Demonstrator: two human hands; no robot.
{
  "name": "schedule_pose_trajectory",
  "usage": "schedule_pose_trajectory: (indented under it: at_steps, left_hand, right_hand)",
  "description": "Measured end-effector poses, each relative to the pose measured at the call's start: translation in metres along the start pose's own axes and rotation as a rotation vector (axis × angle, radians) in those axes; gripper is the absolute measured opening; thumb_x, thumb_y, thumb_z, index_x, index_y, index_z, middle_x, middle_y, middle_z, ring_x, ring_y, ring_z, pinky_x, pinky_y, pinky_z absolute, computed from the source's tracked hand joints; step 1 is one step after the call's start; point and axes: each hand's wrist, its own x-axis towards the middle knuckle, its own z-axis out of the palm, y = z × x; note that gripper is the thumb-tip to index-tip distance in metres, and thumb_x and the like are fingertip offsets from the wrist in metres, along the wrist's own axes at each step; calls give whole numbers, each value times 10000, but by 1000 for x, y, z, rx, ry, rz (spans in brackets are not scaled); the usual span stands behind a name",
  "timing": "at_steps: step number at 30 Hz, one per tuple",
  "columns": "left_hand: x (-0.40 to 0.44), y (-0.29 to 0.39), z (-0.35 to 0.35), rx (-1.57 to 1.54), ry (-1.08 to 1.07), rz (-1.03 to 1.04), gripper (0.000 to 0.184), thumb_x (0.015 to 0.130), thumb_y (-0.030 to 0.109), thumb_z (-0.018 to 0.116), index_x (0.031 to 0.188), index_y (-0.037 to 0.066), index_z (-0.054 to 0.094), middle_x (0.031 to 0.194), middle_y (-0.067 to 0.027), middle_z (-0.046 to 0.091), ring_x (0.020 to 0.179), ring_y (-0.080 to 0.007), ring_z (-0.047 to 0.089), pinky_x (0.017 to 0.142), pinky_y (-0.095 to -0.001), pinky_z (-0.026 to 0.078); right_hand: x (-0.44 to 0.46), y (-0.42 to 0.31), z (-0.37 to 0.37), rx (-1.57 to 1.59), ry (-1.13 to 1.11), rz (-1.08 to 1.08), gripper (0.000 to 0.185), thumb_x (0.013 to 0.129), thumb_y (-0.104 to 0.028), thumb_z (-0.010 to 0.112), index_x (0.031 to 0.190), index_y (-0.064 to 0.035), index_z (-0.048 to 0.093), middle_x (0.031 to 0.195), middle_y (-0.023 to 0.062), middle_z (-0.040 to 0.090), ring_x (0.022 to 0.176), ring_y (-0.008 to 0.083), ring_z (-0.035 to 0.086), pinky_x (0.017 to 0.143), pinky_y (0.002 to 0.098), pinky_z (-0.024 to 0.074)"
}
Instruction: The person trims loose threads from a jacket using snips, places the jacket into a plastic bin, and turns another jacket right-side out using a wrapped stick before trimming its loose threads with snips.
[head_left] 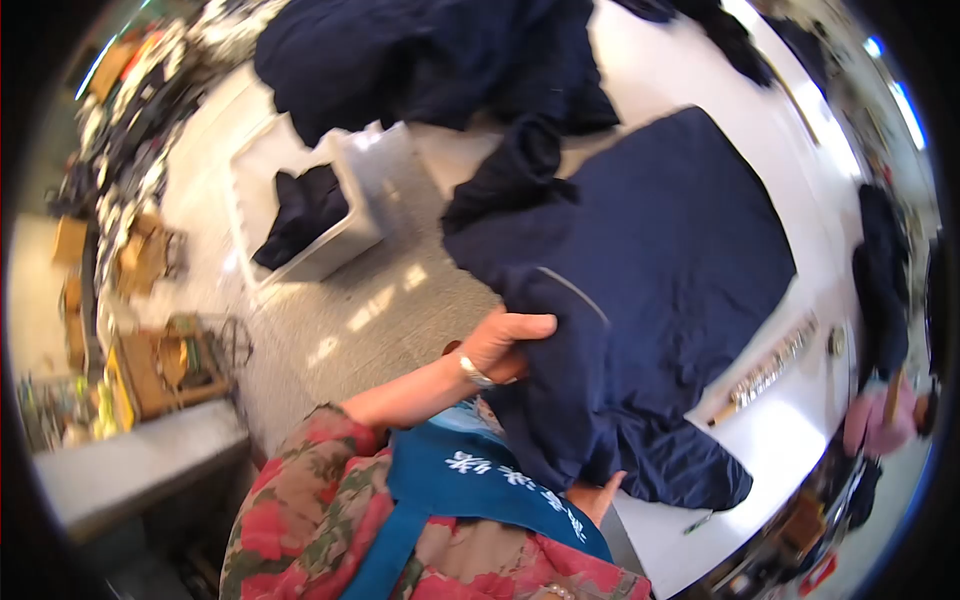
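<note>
A large navy garment (pixel 650 250) is spread over the white table, its near edge hanging toward my body. My left hand (pixel 505 343), with a metal band at the wrist, is closed on the garment's left edge, thumb on top and fingers partly hidden under the cloth. Close to a thin pale line on the fabric is that thumb. My right hand (pixel 597 497) is low against the garment's near edge, one digit stretched out and apart; cloth hides the rest of the hand.
More dark clothing (pixel 430 60) lies at the table's far side. On the floor to the left stands a white bin (pixel 345 245) holding dark cloth. A patterned strip (pixel 765 370) and a small pen-like item (pixel 698 522) rest on the table. Another person (pixel 880 420) is at far right.
</note>
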Motion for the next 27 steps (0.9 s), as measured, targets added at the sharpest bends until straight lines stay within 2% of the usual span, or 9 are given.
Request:
schedule_pose_trajectory:
  at_steps: [1, 5, 9, 11, 12, 15, 23, 26, 27]
  left_hand:
    - [5, -8, -1, -12, -35, -88, 417, 760, 63, 676, 1146, -23, 543, 1061, -148, 634, 949, -255, 636, 880, -379, 512]
    - [8, -6, 14, -50, -114, -39, 442, 761, 57, 680, 1168, -21, 525, 1051, -146, 635, 950, -245, 637, 879, -372, 514]
    - [13, 5, 18, -59, -138, 74, 431, 771, 72, 674, 1166, -20, 527, 1039, -147, 640, 922, -253, 650, 854, -389, 529]
    - [7, 22, 21, -123, -162, 108, 320, 814, 104, 653, 1109, 16, 563, 1022, -108, 644, 906, -206, 648, 846, -358, 527]
    - [5, 30, 21, -155, -147, 139, 312, 821, 116, 648, 1105, 19, 565, 1026, -107, 643, 903, -204, 649, 842, -354, 529]
    - [-7, 44, 4, -174, -65, 323, 295, 847, 158, 626, 1101, 20, 566, 1038, -104, 638, 901, -197, 649, 823, -329, 536]
    - [-96, 57, -35, -103, 241, 651, 307, 884, 222, 574, 1086, -9, 576, 968, -129, 659, 843, -203, 664, 768, -314, 556]
    - [-123, 69, -32, -62, 251, 616, 332, 864, 215, 597, 1076, -39, 574, 973, -126, 657, 808, -183, 661, 741, -292, 549]
    - [-128, 72, -41, 147, 389, 587, 326, 851, 199, 608, 1073, -38, 576, 961, -117, 656, 805, -176, 655, 734, -289, 543]
  right_hand:
    - [-19, 7, 8, 15, 130, -223, 832, 759, -602, 612, 1354, -72, 373, 1389, 107, 397, 1271, 304, 367, 1062, 491, 288]
    - [-30, -55, 73, -309, 108, -612, 670, 810, -487, 615, 1293, -53, 452, 1287, 114, 504, 1183, 301, 470, 1040, 497, 328]
    - [-65, -98, 151, -326, -28, -827, 621, 856, -475, 555, 1281, -31, 465, 1321, 136, 472, 1224, 311, 435, 1046, 485, 338]
    - [-70, -102, 200, -108, 105, -876, 634, 867, -489, 529, 1291, -23, 453, 1348, 136, 446, 1244, 311, 414, 1062, 471, 324]
    - [-63, -109, 201, -383, 4, -974, 640, 875, -495, 512, 1292, -14, 448, 1357, 144, 435, 1255, 306, 403, 1072, 465, 314]
    - [-25, -136, 203, -712, -321, -1132, 619, 883, -453, 528, 1301, -5, 437, 1326, 136, 461, 1242, 287, 418, 1062, 425, 323]
    - [11, -87, 281, -844, -549, -899, 511, 863, -388, 570, 1204, -14, 495, 1196, 113, 513, 1114, 247, 474, 970, 393, 370]
    - [9, -50, 309, -911, -665, -762, 470, 856, -363, 585, 1167, -18, 517, 1147, 104, 533, 1066, 232, 495, 936, 381, 388]
    - [8, -37, 318, -937, -703, -708, 457, 853, -355, 590, 1155, -19, 524, 1131, 101, 540, 1050, 228, 502, 924, 377, 394]
